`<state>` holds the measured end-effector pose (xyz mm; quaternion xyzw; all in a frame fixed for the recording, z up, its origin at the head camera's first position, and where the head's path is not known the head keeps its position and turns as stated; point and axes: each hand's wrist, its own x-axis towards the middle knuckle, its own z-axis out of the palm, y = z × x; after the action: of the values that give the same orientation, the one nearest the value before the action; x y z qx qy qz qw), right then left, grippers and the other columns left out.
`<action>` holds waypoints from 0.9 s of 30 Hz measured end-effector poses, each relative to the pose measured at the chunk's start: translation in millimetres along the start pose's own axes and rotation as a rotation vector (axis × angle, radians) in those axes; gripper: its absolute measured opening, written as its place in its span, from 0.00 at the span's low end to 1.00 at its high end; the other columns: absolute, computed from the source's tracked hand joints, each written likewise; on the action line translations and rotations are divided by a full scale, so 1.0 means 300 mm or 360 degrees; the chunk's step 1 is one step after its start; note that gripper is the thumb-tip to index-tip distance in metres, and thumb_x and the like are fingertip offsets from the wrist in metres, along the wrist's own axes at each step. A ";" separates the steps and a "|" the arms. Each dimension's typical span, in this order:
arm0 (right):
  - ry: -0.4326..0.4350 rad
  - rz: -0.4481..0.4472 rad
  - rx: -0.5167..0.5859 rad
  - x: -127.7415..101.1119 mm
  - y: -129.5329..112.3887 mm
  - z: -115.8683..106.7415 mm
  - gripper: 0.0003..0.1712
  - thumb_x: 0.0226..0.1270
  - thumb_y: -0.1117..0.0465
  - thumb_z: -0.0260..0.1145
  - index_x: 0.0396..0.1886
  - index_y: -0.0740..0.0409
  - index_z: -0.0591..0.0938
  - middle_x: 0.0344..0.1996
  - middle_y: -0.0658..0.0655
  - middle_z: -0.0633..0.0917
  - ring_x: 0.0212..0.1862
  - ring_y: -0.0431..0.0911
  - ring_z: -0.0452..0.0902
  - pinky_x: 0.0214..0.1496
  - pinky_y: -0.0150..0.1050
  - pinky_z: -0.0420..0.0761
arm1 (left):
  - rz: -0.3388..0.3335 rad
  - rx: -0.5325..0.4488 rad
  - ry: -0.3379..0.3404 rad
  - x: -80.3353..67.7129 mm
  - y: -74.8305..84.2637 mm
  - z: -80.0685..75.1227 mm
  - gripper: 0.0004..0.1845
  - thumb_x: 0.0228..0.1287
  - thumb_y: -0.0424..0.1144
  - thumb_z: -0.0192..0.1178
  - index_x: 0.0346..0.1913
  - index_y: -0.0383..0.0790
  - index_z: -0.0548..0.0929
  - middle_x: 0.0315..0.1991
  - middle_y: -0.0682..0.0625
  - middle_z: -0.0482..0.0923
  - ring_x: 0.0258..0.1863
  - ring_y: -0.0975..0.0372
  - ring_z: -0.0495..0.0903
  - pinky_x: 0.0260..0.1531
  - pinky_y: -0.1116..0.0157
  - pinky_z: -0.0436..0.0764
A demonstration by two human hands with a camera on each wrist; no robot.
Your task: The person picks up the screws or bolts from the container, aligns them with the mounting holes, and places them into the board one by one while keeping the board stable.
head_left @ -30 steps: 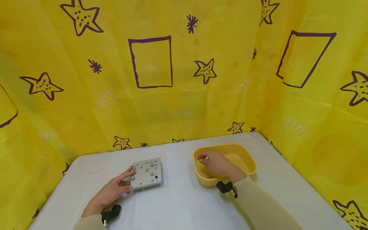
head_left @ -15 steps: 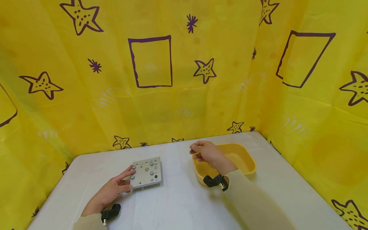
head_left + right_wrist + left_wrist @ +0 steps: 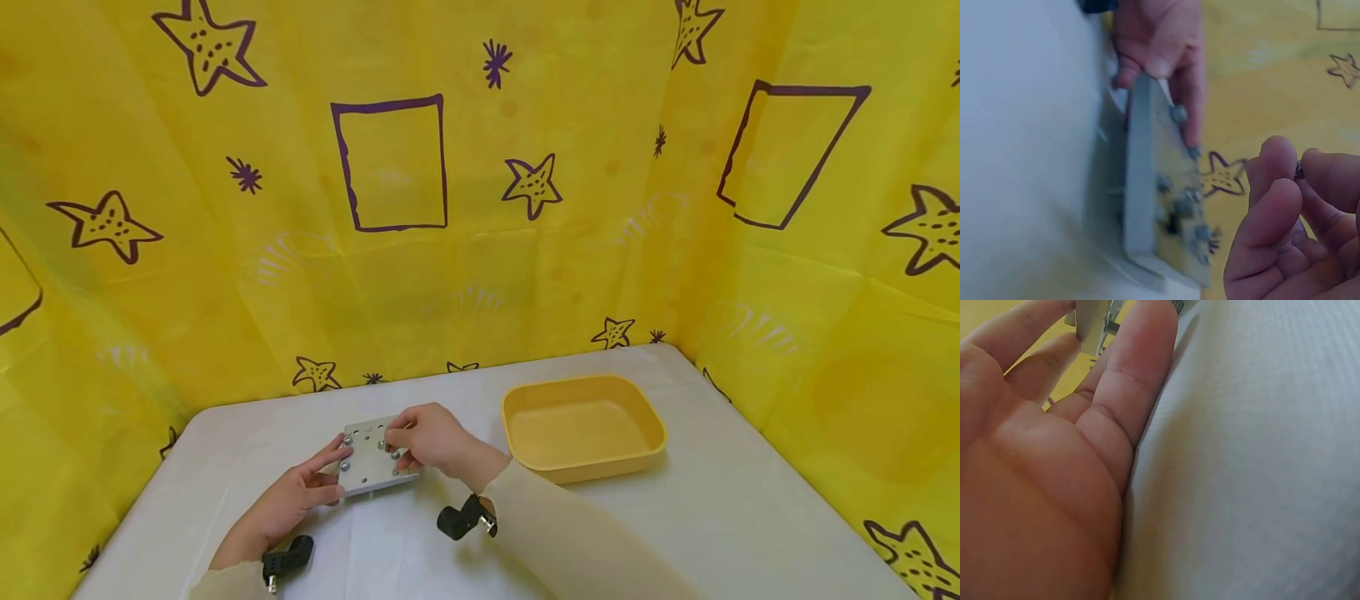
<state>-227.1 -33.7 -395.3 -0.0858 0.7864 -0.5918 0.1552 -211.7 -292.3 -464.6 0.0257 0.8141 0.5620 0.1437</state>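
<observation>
A flat grey metal plate (image 3: 367,467) with several bolts and holes stands a little off the white table. My left hand (image 3: 288,496) grips its left edge, thumb at the near corner and fingers on top. Threaded bolt ends (image 3: 1111,328) stick out under the plate in the left wrist view. Over the plate's right half is my right hand (image 3: 435,442), thumb and fingertips pinching a small dark metal piece (image 3: 1299,170), mostly hidden by the fingertips. Its exact kind cannot be made out. In the right wrist view this piece is apart from the plate.
A yellow plastic tub (image 3: 585,471) stands on the white table (image 3: 465,533), right of the plate. Yellow cloth (image 3: 480,275) with purple stars and frames hangs behind the table and along its sides. Black wrist cameras (image 3: 461,518) sit on both wrists.
My right hand has risen out of the yellow tub and moved left to above the plate, carrying a small piece. My left hand and the plate have stayed put.
</observation>
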 end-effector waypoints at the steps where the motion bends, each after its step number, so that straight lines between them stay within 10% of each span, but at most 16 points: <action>1: -0.0006 -0.0010 -0.0029 0.001 0.003 0.023 0.05 0.70 0.61 0.68 0.38 0.57 0.87 0.29 0.52 0.85 0.22 0.47 0.80 0.23 0.34 0.75 | -0.0001 0.0004 -0.0003 0.000 -0.001 -0.001 0.38 0.59 0.37 0.71 0.74 0.45 0.69 0.80 0.56 0.45 0.55 0.52 0.74 0.46 0.63 0.78; 27: 0.0001 -0.0149 -0.0554 0.013 0.042 0.175 0.03 0.70 0.60 0.68 0.35 0.51 0.86 0.23 0.44 0.79 0.18 0.39 0.78 0.24 0.32 0.74 | 0.0076 -0.0011 -0.0077 -0.002 -0.001 -0.012 0.37 0.62 0.36 0.69 0.74 0.41 0.68 0.80 0.54 0.43 0.56 0.49 0.72 0.47 0.63 0.78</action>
<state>-211.9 -78.8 -421.3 -0.1476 0.8722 -0.4532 0.1099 -211.9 -295.8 -463.5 0.0582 0.8076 0.5674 0.1498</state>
